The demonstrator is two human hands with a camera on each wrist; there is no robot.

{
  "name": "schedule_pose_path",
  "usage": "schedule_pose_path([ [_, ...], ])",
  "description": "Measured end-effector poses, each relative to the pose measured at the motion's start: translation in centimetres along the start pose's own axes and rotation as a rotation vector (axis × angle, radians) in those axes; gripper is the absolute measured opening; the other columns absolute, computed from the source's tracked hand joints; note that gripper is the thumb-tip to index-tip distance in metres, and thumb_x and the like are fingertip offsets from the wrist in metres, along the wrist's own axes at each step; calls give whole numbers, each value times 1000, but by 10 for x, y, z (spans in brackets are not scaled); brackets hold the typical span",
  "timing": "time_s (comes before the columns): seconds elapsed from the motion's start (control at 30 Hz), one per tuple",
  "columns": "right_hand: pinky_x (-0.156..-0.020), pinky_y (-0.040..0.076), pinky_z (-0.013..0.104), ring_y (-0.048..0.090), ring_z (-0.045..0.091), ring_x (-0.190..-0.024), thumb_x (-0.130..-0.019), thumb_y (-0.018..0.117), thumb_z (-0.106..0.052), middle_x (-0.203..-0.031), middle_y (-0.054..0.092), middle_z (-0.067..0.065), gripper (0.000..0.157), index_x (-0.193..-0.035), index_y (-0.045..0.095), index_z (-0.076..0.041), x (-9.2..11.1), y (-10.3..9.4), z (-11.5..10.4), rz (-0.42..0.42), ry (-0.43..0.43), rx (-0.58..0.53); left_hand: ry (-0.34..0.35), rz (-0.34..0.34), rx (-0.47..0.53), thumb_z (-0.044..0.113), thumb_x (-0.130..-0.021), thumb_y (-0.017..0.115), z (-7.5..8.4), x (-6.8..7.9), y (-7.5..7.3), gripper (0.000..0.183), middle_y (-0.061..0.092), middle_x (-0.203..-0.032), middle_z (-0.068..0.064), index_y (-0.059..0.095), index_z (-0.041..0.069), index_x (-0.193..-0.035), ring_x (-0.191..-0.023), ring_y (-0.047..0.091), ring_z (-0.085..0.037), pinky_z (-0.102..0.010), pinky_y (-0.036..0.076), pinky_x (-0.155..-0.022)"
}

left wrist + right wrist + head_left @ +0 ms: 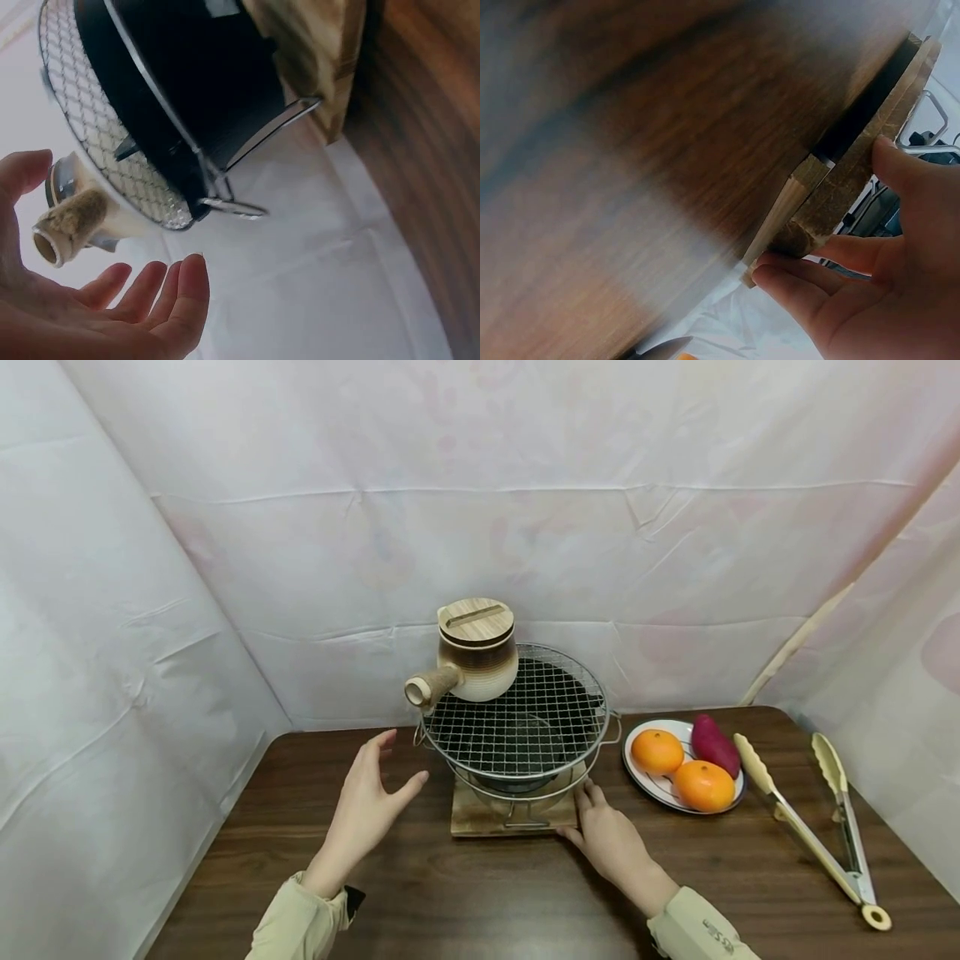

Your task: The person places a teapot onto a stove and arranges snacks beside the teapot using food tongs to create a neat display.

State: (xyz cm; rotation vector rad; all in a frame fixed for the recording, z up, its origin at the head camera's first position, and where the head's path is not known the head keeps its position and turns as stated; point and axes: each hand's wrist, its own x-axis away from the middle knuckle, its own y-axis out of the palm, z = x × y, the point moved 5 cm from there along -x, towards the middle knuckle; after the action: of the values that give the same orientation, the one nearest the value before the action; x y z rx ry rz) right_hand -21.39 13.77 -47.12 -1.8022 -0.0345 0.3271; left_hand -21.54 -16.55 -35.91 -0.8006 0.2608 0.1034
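A round charcoal grill topped with a wire mesh [517, 747] stands on a square wooden board [474, 822]. On the mesh's left rear part sits a cream and brown clay pot [483, 677] with a wooden lid [474, 620] and a rope-wrapped side handle [437, 683]. My left hand [366, 810] is raised left of the grill, thumb and fingers spread apart, touching nothing. In the left wrist view the pot handle [71, 221] shows beyond its palm. My right hand [611, 842] grips the board's front right corner, the thumb [900, 165] on one edge and fingers along the other.
Right of the grill, a plate [647, 785] bears two oranges [703, 785] and a purple sweet potato [714, 745]. Spread tongs [813, 847] lie at the table's right end. Pale cloth [525, 552] hangs behind and at both sides of the dark wooden table [450, 902].
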Motion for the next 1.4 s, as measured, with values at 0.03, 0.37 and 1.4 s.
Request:
schedule_pose_path([
  [0.03,-61,57,40,70,36,-80,-83,72,-41,-134,52,29,73,-132,51,9,0,0,0,1,1,0,-3,-4,-7,32,-85,73,-2,1,2,73,47,-140,-15,37,6,-143,-126,50,-32,-47,49,-93],
  [0.37,-59,57,40,70,37,-79,-82,72,-42,-132,53,29,73,-130,53,10,0,-2,-1,32,-15,3,-45,-61,-32,33,-84,73,-14,12,21,74,48,-141,-16,38,5,-143,-127,50,-34,-52,44,-99],
  [1.4,-60,57,39,70,36,-80,-84,71,-43,-135,51,29,74,-132,51,10,-1,0,-1,-8,4,11,-9,-213,-108,31,-79,76,-39,19,95,76,52,-132,-22,43,-4,-138,-123,51,-40,-53,45,-99],
])
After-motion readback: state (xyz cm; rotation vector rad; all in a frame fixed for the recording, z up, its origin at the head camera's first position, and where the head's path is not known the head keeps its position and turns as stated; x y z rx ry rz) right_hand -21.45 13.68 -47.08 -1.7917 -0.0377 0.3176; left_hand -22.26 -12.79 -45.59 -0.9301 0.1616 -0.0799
